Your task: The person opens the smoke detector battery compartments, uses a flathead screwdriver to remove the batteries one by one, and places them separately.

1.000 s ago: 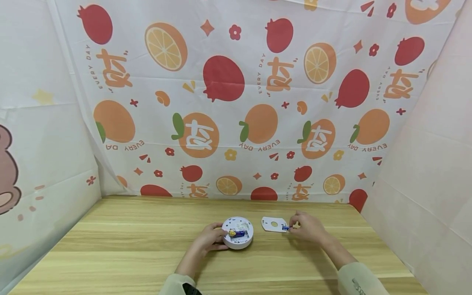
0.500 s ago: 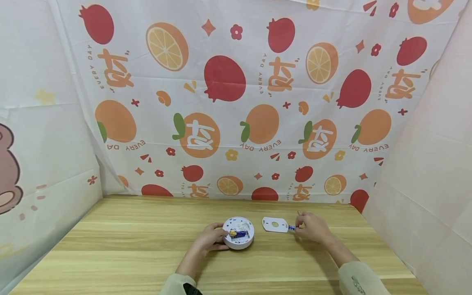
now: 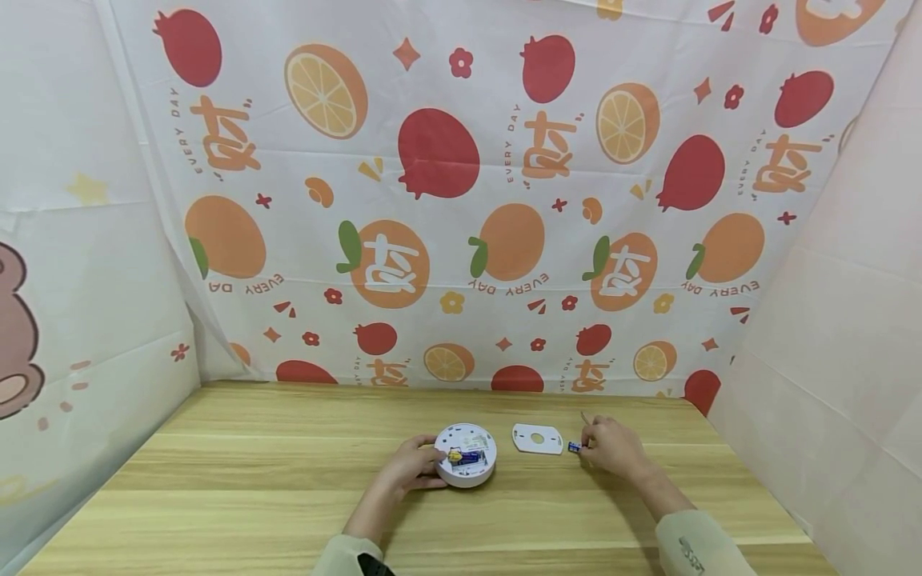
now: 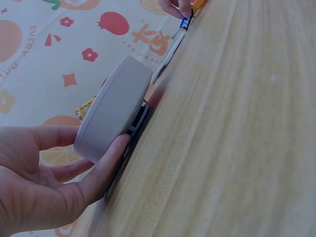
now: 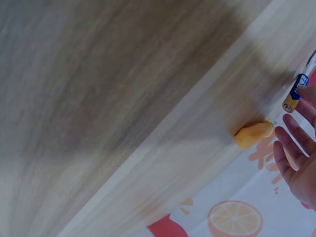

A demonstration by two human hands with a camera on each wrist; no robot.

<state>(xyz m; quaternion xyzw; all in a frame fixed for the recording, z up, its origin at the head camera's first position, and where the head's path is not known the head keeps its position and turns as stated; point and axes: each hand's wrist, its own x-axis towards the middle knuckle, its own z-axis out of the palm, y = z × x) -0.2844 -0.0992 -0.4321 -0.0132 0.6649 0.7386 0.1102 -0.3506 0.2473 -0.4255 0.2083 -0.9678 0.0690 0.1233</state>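
My left hand grips the edge of a round white smoke detector, tilted with its back face up. A blue-and-yellow battery shows in its open compartment. In the left wrist view my left hand holds the white housing between its fingers, low over the table. My right hand pinches a second blue-and-yellow battery just above the table. The right wrist view shows this battery at the fingertips, with the other fingers of my right hand spread.
A white plate with a round hole lies between the smoke detector and my right hand. A yellow-orange handle-like thing lies on the table beyond my right hand. Printed cloth stands along the back edge of the wooden table.
My right hand has moved a little to the right with the battery, off the white plate's right end. The left hand and the smoke detector have stayed in place.
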